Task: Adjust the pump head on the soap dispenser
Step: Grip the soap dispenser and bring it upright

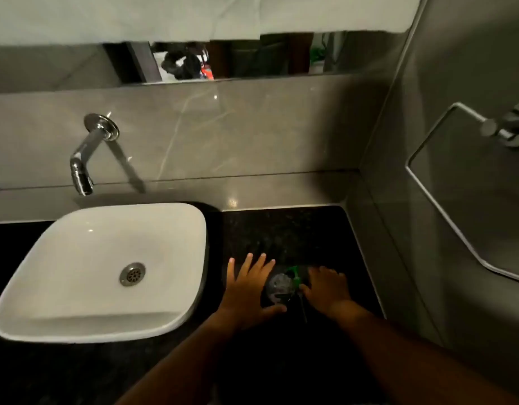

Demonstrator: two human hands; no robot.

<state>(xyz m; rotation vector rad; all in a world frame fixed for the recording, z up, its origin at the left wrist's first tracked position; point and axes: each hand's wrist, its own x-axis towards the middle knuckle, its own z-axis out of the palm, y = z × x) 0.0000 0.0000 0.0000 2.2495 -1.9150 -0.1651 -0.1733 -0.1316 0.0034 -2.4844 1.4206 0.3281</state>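
A soap dispenser stands on the black counter to the right of the basin, seen from above as a clear, dim bottle with a green pump head. My left hand lies against the bottle's left side with fingers spread and the thumb curled under its near side. My right hand sits on the bottle's right side, fingertips touching near the green pump head. In this dim light I cannot make out how firmly either hand grips.
A white square basin fills the counter's left part under a chrome wall spout. The black granite counter ends at a grey wall on the right, where a metal towel ring hangs. A mirror strip runs above the backsplash.
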